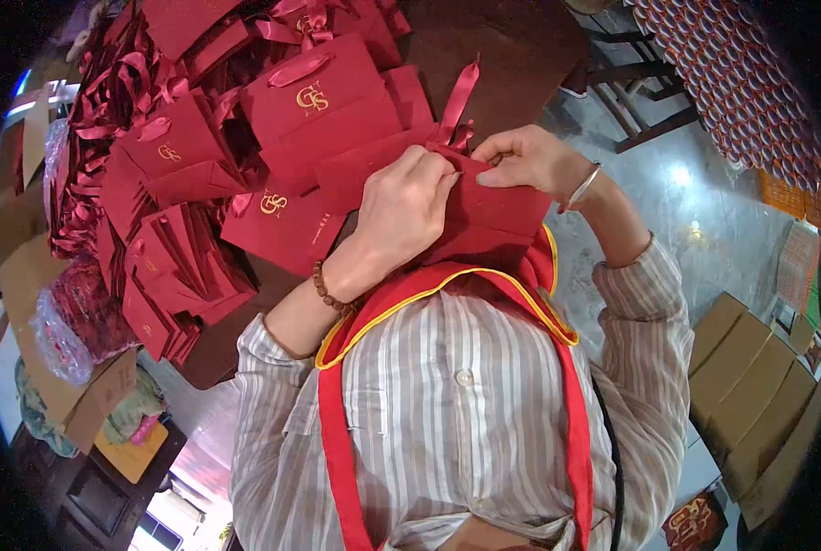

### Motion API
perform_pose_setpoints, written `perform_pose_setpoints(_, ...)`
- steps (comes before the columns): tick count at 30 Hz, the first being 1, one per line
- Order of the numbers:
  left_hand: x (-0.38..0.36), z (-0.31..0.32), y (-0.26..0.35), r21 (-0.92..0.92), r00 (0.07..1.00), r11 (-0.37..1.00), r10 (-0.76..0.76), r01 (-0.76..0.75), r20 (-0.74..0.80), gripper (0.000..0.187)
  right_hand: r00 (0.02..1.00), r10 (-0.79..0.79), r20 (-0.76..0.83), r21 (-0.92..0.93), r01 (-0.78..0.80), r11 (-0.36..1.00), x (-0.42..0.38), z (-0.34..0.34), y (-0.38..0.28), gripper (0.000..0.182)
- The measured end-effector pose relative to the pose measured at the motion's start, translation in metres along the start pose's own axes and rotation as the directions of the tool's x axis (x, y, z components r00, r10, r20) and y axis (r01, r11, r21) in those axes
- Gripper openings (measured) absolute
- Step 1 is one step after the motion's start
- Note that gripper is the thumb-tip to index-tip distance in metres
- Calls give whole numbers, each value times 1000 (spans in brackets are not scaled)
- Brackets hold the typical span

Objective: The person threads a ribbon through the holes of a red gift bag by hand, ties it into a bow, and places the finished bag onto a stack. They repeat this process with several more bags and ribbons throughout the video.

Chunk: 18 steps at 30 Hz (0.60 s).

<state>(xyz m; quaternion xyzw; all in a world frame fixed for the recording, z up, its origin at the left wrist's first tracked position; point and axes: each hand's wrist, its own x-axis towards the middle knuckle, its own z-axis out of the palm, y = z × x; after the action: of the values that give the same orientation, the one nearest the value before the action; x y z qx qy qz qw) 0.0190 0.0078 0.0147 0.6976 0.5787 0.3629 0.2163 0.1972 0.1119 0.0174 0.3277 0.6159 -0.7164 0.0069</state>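
A dark red paper gift bag (488, 216) lies against the table's front edge, close to my red apron. My left hand (408, 197), with a beaded bracelet at the wrist, is closed at the bag's upper left edge, its thumb and finger pinched together. On the right, my right hand (525, 165) grips the same bag's upper edge between thumb and curled fingers; a silver bangle circles that wrist. Pink ribbon (459, 101) sticks up just beyond the two hands. My own fingers partly hide the edge between them.
More red gift bags (314, 96) with gold lettering and ribbon handles cover the dark table (520, 55). Upright bags stand bunched at the left (185, 262). A wooden stool (635, 87) is at the upper right, and cardboard (750, 386) lies at the lower right.
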Motion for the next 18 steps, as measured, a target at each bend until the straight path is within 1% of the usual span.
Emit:
perform_pose_setpoints(4, 1, 1, -1, -3, 1000, 1000, 2, -2, 9, 5, 999, -30, -41, -47, 28, 998, 1, 2, 7, 26)
perform_pose_setpoints(5, 1, 1, -1, -4, 1000, 1000, 3, -3, 11, 5, 995, -72, -71, -85, 66, 994, 0, 3, 8, 28)
perform_pose_setpoints(6, 1, 1, 0, -44, 1000, 999, -9, 9, -2, 5, 988, -115, -100, -125, 102, 987, 0, 4, 8, 30)
perform_pose_setpoints(7, 1, 1, 0, -85, 1000, 996, -21, 20, -15, 4, 988, -114, -103, -125, 101, 987, -2, 5, 7, 30)
perform_pose_setpoints(10, 2, 4, -1, -67, 1000, 998, -6, 4, -21, 6, 989, -99, -111, -86, 90, 992, -2, 6, 5, 28)
perform_pose_setpoints(12, 4, 2, -2, -58, 1000, 998, -7, 8, 3, 6, 980, -144, -134, -61, 137, 989, 0, 8, 12, 28)
perform_pose_setpoints(14, 5, 0, -2, -48, 1000, 999, -10, 11, 29, 5, 980, -130, -148, -77, 119, 990, -1, 10, 8, 28)
perform_pose_setpoints(16, 5, -1, -2, -16, 998, 1000, 19, -18, 59, 4, 980, -115, -165, -93, 101, 991, -1, 12, 7, 27)
perform_pose_setpoints(18, 5, -1, 0, -14, 999, 1000, 13, -13, 47, 4, 975, -135, -175, -123, 115, 986, 0, 12, 8, 28)
